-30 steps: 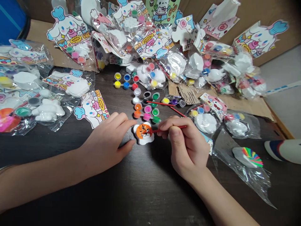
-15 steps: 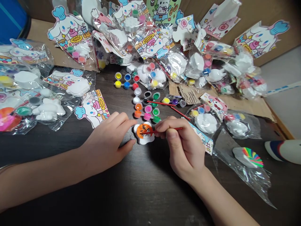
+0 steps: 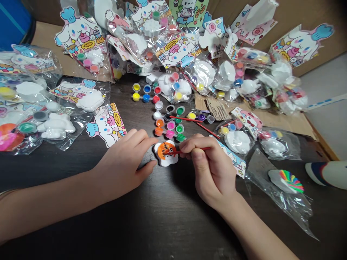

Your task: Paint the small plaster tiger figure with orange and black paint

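On the dark table lies a small white plaster figure [image 3: 170,161] with a rounded, eared outline, its face painted orange with black markings. My left hand [image 3: 130,155] is at its left edge, with forefinger and thumb apart around that side, steadying it. A thin red paintbrush [image 3: 175,152] is pinched between the thumb and fingers of my right hand [image 3: 213,169]. The brush tip rests on the orange area; the handle's end sticks out past my knuckles. Just beyond the figure stand open paint pots, among them an orange pot [image 3: 158,130] and a green pot [image 3: 180,137].
Bagged plaster kits [image 3: 176,86] pile up at the back. Two more red brushes [image 3: 207,129] lie by a purple pot [image 3: 201,117]. A rainbow-striped plaster piece [image 3: 287,181] sits on clear plastic at the right, near a white cylindrical object [image 3: 329,175]. A printed card [image 3: 107,124] lies left.
The brush tip has shifted very slightly on the orange area. Both hands and the figure stay nearly where they were.
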`<act>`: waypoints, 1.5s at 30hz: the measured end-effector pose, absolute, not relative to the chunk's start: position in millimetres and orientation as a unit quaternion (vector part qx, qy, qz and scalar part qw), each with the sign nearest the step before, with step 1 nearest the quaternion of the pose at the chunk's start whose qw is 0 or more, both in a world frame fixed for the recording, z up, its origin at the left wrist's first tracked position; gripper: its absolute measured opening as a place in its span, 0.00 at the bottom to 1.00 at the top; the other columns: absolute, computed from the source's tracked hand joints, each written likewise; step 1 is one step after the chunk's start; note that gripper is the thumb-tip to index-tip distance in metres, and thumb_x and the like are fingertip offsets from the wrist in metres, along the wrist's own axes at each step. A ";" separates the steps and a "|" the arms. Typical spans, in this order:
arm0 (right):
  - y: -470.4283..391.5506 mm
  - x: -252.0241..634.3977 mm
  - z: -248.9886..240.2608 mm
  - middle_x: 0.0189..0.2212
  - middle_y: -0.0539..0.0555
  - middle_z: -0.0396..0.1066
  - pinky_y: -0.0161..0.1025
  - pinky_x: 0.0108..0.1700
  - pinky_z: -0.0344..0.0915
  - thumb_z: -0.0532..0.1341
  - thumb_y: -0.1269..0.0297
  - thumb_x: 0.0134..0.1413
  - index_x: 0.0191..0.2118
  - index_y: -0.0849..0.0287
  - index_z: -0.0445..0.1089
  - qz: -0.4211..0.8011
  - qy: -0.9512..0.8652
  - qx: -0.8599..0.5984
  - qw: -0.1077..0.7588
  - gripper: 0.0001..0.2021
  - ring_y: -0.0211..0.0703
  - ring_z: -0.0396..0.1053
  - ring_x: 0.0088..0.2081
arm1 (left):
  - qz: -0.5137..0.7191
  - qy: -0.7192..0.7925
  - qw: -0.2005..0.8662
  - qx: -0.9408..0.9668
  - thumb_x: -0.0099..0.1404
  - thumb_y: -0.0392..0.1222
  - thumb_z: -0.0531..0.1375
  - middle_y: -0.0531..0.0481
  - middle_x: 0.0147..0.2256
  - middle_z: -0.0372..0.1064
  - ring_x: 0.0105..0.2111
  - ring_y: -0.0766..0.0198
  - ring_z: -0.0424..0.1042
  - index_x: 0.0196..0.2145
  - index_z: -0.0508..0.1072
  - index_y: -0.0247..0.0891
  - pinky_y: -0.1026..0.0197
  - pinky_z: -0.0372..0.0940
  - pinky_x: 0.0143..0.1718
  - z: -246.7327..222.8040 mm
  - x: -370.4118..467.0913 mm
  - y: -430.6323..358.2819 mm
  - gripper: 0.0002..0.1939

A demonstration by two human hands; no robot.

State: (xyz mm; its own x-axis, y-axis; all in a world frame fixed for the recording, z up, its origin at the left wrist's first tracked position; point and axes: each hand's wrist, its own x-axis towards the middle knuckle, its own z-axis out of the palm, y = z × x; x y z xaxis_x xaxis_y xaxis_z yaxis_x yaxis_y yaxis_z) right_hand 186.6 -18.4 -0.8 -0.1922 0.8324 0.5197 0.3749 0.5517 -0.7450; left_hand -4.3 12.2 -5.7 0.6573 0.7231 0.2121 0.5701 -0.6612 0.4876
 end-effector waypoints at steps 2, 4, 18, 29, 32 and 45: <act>-18.4 186.6 -0.6 0.28 0.50 0.63 0.34 0.30 0.61 0.47 0.74 0.64 0.37 0.56 0.61 0.236 -0.735 -0.408 0.488 0.09 0.37 0.62 0.29 | 0.199 0.364 0.192 0.890 0.61 0.32 0.57 0.48 0.36 0.65 0.35 0.58 0.61 0.48 0.68 0.31 0.57 0.58 0.34 -5.1 -4.1 12.3 0.16; -18.3 186.8 -0.8 0.28 0.50 0.62 0.34 0.30 0.61 0.47 0.75 0.64 0.37 0.56 0.61 0.234 -0.737 -0.406 0.488 0.09 0.36 0.62 0.29 | 0.197 0.364 0.191 0.890 0.61 0.32 0.57 0.48 0.36 0.65 0.35 0.58 0.61 0.48 0.68 0.32 0.57 0.58 0.34 -4.9 -4.0 12.2 0.16; -17.1 188.2 -0.3 0.28 0.50 0.61 0.36 0.29 0.60 0.47 0.74 0.64 0.36 0.56 0.60 0.219 -0.743 -0.405 0.485 0.09 0.37 0.61 0.28 | 0.198 0.369 0.198 0.886 0.62 0.33 0.56 0.48 0.36 0.65 0.36 0.58 0.62 0.49 0.68 0.33 0.57 0.59 0.35 -6.2 -3.9 11.9 0.17; -18.6 188.4 0.1 0.30 0.51 0.64 0.36 0.32 0.62 0.47 0.75 0.64 0.40 0.57 0.62 0.221 -0.741 -0.392 0.498 0.09 0.37 0.64 0.31 | 0.196 0.364 0.201 0.888 0.62 0.33 0.55 0.47 0.36 0.65 0.36 0.57 0.62 0.49 0.68 0.32 0.56 0.59 0.35 -4.1 -3.1 12.8 0.16; -19.1 189.0 1.5 0.30 0.52 0.64 0.38 0.32 0.63 0.47 0.74 0.64 0.41 0.56 0.62 0.216 -0.744 -0.395 0.493 0.10 0.38 0.64 0.31 | 0.194 0.364 0.199 0.889 0.63 0.33 0.55 0.47 0.36 0.65 0.36 0.57 0.62 0.48 0.68 0.32 0.56 0.59 0.35 -4.1 -3.6 12.3 0.15; -19.9 189.7 1.3 0.29 0.51 0.62 0.37 0.29 0.62 0.47 0.73 0.64 0.39 0.56 0.60 0.209 -0.754 -0.406 0.473 0.08 0.38 0.63 0.29 | 0.189 0.370 0.195 0.889 0.63 0.34 0.54 0.47 0.36 0.66 0.36 0.57 0.62 0.47 0.68 0.34 0.55 0.60 0.35 -4.3 -3.6 12.1 0.15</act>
State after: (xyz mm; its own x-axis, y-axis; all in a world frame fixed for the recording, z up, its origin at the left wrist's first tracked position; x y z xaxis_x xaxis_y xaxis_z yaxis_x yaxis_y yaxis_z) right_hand 189.7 -19.9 1.3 -0.2231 0.8098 0.5426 0.4147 0.5826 -0.6990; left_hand -3.6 12.1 -4.3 0.6551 0.7309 0.1917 0.5833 -0.6504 0.4866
